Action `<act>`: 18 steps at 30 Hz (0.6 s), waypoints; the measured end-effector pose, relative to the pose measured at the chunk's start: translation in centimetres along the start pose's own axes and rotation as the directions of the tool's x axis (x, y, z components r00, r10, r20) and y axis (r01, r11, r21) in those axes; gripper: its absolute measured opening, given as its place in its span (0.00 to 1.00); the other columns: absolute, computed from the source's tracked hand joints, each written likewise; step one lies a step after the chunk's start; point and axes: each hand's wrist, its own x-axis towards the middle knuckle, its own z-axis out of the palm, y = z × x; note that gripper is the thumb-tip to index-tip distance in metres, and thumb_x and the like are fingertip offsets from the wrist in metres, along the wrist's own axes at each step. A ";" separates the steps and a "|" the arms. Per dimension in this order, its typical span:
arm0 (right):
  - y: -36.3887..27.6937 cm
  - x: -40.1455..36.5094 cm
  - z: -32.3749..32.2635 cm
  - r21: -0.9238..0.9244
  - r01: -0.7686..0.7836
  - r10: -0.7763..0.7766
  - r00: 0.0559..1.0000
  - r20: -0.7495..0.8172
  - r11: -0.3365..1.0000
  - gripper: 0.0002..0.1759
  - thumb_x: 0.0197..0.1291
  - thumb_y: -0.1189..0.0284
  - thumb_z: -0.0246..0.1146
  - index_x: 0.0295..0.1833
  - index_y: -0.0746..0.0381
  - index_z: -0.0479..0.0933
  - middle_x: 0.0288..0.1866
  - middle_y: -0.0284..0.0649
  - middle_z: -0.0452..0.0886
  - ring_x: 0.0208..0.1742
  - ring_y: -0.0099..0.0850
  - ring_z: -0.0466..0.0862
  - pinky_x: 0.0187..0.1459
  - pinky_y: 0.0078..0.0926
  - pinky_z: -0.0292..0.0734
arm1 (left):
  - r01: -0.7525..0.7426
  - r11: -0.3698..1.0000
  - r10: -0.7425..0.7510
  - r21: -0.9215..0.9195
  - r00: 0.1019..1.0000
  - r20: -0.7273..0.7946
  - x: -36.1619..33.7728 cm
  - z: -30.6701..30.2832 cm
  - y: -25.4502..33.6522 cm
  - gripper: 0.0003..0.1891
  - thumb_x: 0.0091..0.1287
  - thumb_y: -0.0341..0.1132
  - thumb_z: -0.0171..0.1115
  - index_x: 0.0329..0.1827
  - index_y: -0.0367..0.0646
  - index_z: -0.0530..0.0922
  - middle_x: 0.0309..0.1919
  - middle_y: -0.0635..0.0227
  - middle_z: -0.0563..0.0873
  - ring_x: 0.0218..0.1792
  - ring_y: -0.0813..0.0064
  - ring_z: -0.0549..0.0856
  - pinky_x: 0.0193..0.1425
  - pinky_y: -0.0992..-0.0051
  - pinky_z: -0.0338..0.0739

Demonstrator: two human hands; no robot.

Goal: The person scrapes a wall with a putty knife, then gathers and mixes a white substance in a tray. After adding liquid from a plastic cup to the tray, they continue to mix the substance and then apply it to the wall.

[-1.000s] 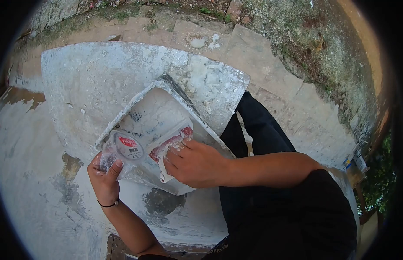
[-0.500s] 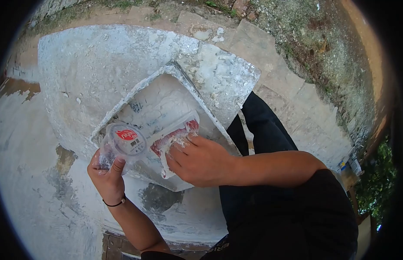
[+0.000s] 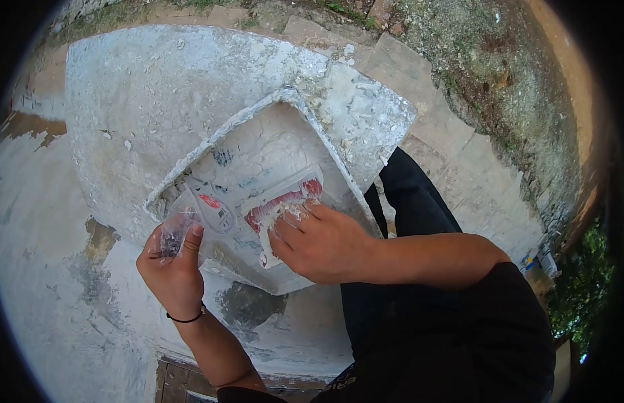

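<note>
My left hand [image 3: 172, 269] is closed around a clear plastic container [image 3: 179, 230], thumb on its near side. A round clear part with a red label [image 3: 211, 201] tilts over the tray. My right hand [image 3: 332, 243] grips a wide scraper [image 3: 283, 203], red and pale, with white plaster smeared on it and on my fingers. The grip itself is hidden under my hand. Both hands are over a plaster-crusted tray [image 3: 220, 136] that holds a layer of pale white material. The container and scraper are close together, with a narrow gap between them.
Beneath the tray lies a white-spattered board [image 3: 124, 101]. Dark trousers [image 3: 419, 195] show to the right of the tray. Paving slabs [image 3: 453, 161] and rough ground [image 3: 473, 74] lie beyond, and the floor [image 3: 43, 262] at left has white smears.
The container in my left hand has tipped, so its labelled round part now faces more edge-on. My right hand and the scraper have shifted slightly right and up in the view.
</note>
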 end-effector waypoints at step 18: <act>-1.1 1.1 -3.4 -0.093 0.009 -0.008 1.000 0.015 0.996 0.15 0.50 0.69 0.60 0.43 0.63 0.80 0.40 0.42 0.80 0.42 0.34 0.80 0.41 0.33 0.73 | -0.231 0.970 0.190 -0.075 0.914 -0.358 2.2 -3.3 -2.5 0.17 0.62 0.29 0.65 0.51 0.29 0.76 0.42 0.59 0.83 0.42 0.75 0.82 0.48 0.77 0.75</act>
